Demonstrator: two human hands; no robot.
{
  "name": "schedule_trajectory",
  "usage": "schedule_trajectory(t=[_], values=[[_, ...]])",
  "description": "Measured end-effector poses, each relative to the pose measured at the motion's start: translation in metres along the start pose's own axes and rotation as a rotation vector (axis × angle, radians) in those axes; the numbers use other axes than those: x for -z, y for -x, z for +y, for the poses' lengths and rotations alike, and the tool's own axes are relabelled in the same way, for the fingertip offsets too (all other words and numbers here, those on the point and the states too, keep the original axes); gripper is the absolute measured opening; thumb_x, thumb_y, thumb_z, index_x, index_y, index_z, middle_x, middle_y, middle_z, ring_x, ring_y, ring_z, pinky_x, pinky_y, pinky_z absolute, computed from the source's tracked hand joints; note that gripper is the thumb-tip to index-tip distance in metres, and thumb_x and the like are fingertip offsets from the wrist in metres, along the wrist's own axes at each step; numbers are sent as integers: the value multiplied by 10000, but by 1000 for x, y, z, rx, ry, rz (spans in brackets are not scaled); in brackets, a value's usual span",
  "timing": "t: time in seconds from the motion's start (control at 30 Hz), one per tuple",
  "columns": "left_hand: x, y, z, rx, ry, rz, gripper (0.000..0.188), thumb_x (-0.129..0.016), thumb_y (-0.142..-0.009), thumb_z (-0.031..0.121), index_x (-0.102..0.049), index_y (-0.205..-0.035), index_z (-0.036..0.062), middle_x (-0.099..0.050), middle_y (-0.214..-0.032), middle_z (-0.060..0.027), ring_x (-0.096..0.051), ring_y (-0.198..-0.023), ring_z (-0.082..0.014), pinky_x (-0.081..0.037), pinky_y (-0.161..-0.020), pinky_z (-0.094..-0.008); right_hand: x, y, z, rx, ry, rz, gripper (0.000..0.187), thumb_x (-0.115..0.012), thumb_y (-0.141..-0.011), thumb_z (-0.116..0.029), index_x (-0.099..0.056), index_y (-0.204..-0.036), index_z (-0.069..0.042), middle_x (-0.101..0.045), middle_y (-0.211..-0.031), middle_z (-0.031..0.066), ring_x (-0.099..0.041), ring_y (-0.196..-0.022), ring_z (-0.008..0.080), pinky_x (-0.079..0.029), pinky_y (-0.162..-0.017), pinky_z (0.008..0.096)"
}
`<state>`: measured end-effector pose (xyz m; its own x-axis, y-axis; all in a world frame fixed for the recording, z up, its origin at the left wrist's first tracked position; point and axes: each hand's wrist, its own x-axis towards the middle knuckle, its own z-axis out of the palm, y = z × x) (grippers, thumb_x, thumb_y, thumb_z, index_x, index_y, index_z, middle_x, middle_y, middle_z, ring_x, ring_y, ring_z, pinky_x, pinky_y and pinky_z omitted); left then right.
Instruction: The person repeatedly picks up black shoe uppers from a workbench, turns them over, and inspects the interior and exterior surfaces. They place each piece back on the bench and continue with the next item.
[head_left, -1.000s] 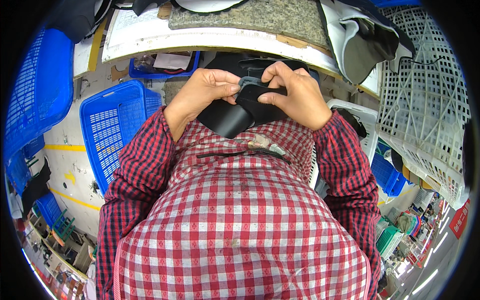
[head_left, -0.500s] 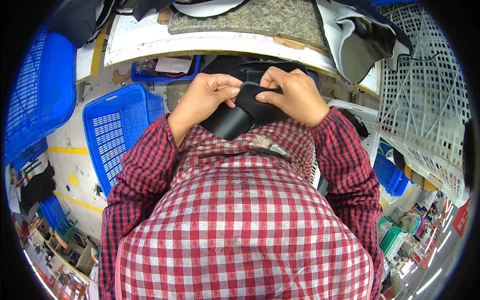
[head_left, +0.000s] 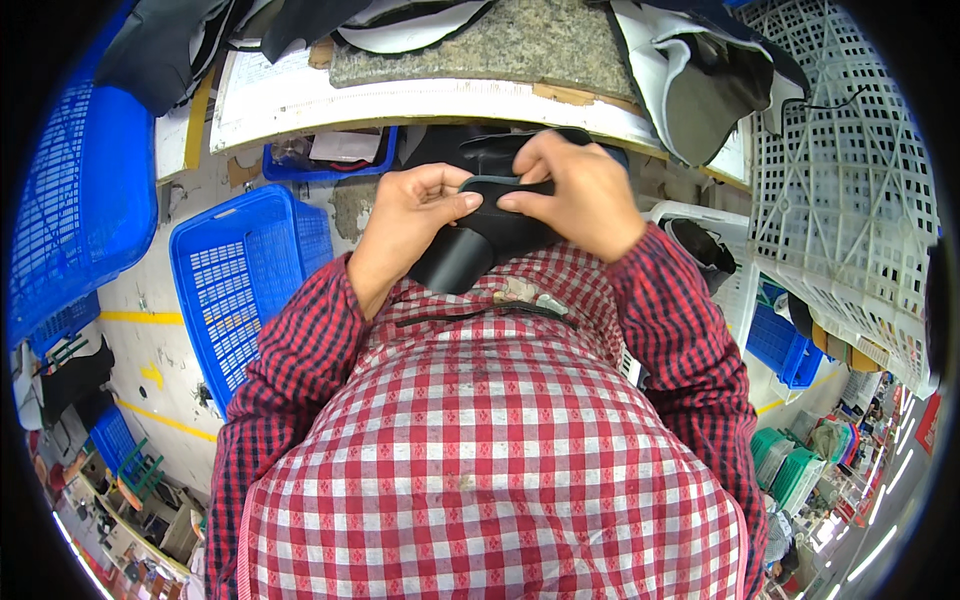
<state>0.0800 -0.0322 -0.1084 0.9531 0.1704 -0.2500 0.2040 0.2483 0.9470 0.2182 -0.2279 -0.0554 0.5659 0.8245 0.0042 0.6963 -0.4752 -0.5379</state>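
Black leather-like piece, upper centre of the frame, hangs above the checked apron. Left hand and right hand pinch its upper edge close together, probably so the limp material stays steady between them.

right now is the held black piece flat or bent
Bent: the black piece curves, its glossy flap curling below the left hand.

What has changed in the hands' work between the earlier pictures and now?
The right hand has moved left, closer to the left hand; both hands and the black piece sit slightly lower in the picture. The piece's grey edge shows less. Nothing was released; both hands still hold the piece.
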Motion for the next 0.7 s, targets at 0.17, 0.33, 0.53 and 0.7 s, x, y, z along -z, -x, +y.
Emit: schedule_trajectory(t=[0.17,0.33,0.53,0.7], values=[[17,23,2,-124,237,15,174,-724,-952,-2,-737,-1125,0,-762,-991,-59,-691,-858,-99,-539,-818,-248,54,31,-14,-147,-546,-112,409,-859,-880,-181,-672,-1183,18,-732,-977,65,-677,-914,134,-542,-859,298],[28,18,14,164,224,-339,282,-764,-931,33,-718,-1204,-22,-767,-1090,-86,-716,-942,-116,-557,-878,-259,53,42,-12,-75,-266,-43,523,-840,-883,-276,-660,-1252,47,-717,-902,215,-717,-811,352,-557,-740,392],[11,-10,56,343,-35,-627,406,-827,-885,70,-703,-1245,-69,-763,-1099,-76,-703,-964,-108,-556,-886,-252,45,40,-5,-33,-308,-95,497,-825,-883,-253,-655,-1263,18,-694,-863,219,-702,-804,387,-537,-714,428],[-16,0,61,448,64,-357,316,-824,-846,-5,-751,-1149,-53,-778,-1013,-77,-718,-863,-116,-581,-815,-266,48,44,-10,-92,-247,-103,485,-823,-869,-239,-657,-1265,-15,-699,-897,207,-694,-808,386,-534,-716,427]])
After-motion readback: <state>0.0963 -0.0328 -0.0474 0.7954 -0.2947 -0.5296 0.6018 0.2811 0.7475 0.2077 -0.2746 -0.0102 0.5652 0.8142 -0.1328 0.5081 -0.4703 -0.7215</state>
